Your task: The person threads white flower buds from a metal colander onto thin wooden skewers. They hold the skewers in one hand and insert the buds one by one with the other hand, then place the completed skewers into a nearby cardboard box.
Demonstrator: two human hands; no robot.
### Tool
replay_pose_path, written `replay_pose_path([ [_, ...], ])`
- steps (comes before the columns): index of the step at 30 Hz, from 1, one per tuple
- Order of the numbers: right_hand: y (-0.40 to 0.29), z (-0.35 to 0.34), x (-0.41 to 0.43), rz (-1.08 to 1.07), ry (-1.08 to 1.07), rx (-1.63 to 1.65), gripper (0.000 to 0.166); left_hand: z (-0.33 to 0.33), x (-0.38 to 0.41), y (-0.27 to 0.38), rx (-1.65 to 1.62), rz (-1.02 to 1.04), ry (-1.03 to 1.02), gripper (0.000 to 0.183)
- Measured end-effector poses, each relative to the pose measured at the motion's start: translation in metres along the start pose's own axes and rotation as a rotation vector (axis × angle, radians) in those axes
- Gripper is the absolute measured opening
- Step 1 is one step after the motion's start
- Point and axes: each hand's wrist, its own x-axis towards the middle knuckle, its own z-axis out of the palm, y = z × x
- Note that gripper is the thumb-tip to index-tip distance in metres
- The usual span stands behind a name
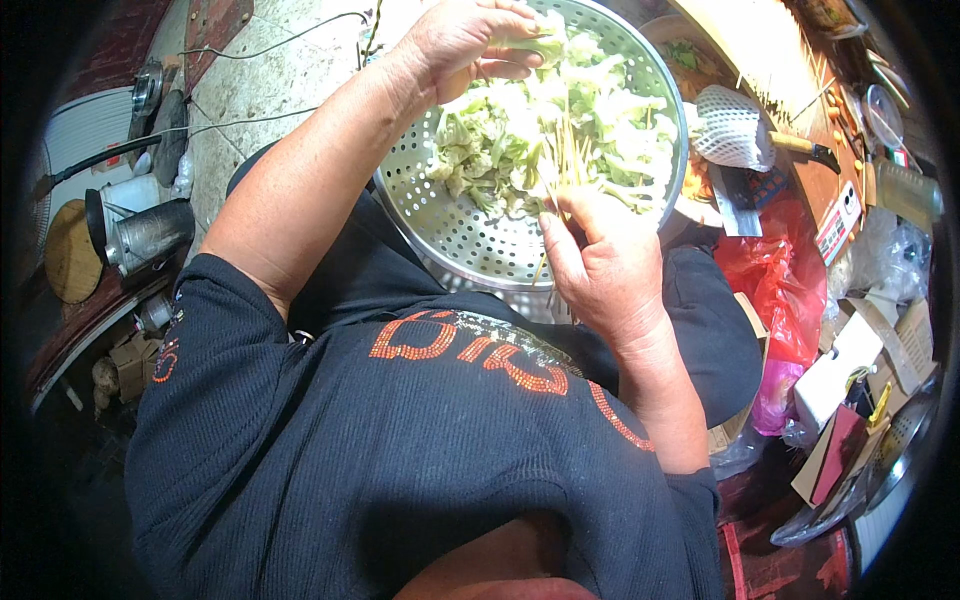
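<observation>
A wide perforated metal colander [450, 244] rests over my lap, holding a heap of cut cauliflower florets [495, 146]. At its far side, my left hand [484, 45] grips a pale green cauliflower piece [551, 45] between thumb and fingers. My right hand [600, 251], back upward, is closed around a bundle of thin wooden skewers [571, 154] at the near right rim. Their upper ends fan out over the florets, and a few lower ends poke out below the hand. The fingertips of my right hand are partly hidden.
To the right, a wooden table [806, 169] carries more skewers and a wooden-handled tool [799, 142]. White foam netting [731, 127] lies beside it. A red plastic bag [780, 277] and cardboard [911, 337] are lower right. A metal pot [154, 236] and round wooden board [71, 251] are left.
</observation>
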Motion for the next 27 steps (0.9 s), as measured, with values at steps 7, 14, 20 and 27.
replay_pose_path([
  [7,-0.0001,-0.0014,-0.0014,0.011,-0.031,0.001,0.011,0.0014,0.0003,-0.0056,-0.020,-0.042,-0.031,0.023],
  [14,-0.0040,-0.0038,-0.0022,0.021,-0.047,-0.015,0.014,0.0064,-0.0013,-0.0092,0.032,-0.077,-0.050,0.024],
  [20,-0.0021,-0.0036,-0.0023,0.035,-0.032,-0.001,0.016,0.0045,0.0025,-0.0090,-0.050,-0.091,-0.024,0.022],
  [27,0.0022,-0.0036,-0.0008,0.019,0.037,0.062,0.017,0.0025,0.0025,-0.0051,-0.100,0.019,-0.026,0.021],
])
